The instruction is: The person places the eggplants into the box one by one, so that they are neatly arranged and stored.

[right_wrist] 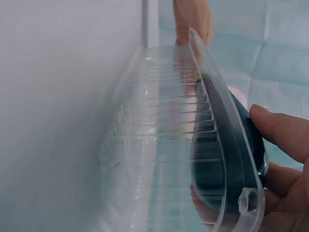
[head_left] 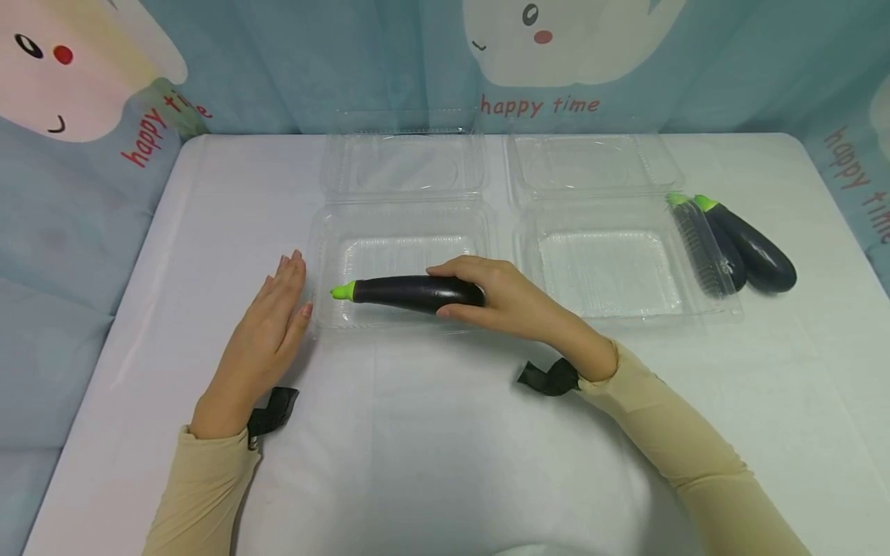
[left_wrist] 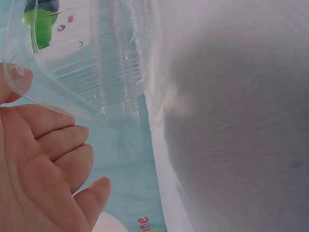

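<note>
My right hand [head_left: 511, 301] grips the thick end of a dark eggplant [head_left: 410, 293] lying sideways over the left clear plastic box [head_left: 403, 224], its green tip pointing left. In the right wrist view, thumb and fingers of the right hand [right_wrist: 285, 164] hold the eggplant [right_wrist: 205, 164] at the box [right_wrist: 145, 121], partly seen through its wall. Beside the box's left edge is my left hand [head_left: 260, 340], fingers extended and holding nothing. The left wrist view shows the left hand [left_wrist: 48, 164] near the box wall [left_wrist: 91, 72], thumb at its rim.
A second open clear box [head_left: 605, 270] stands to the right, its lid laid back. Two more eggplants [head_left: 754, 247] lie at its right side, one partly behind the box wall. A blue printed curtain [head_left: 389, 62] hangs behind the white table [head_left: 431, 432].
</note>
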Demonstrator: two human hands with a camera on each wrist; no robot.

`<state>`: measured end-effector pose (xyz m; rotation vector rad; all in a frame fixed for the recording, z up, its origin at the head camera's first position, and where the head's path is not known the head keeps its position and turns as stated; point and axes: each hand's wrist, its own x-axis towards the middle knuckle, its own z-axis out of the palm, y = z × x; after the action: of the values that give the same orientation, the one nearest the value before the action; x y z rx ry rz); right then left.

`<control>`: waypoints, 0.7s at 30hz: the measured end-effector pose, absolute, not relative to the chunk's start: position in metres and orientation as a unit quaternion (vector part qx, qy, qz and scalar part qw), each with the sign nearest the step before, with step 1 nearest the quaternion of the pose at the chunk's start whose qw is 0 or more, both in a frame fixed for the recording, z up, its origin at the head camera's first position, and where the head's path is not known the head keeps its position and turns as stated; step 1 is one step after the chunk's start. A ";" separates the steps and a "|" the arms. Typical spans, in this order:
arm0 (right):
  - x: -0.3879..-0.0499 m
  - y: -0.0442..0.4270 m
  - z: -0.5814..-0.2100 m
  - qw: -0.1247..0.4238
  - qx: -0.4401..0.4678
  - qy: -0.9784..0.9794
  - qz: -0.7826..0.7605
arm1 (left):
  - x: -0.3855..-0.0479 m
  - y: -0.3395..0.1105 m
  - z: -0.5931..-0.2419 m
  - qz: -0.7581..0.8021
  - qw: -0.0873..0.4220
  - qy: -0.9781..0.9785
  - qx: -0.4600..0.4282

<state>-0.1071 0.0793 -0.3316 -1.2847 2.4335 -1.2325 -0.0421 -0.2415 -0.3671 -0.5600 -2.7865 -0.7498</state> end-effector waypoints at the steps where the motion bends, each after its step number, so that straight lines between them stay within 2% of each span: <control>1: -0.107 0.079 -0.332 0.066 -0.423 0.806 -0.409 | -0.042 -0.241 -0.367 -0.254 0.101 -0.943 -0.189; 21: -0.112 0.081 -0.335 0.111 -0.431 0.817 -0.368 | -0.043 -0.240 -0.367 -0.259 0.104 -0.942 -0.189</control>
<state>-0.1122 0.0805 -0.3354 -1.2651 2.3988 -1.0807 -0.0425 -0.2400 -0.3672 -0.5581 -2.7773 -0.7635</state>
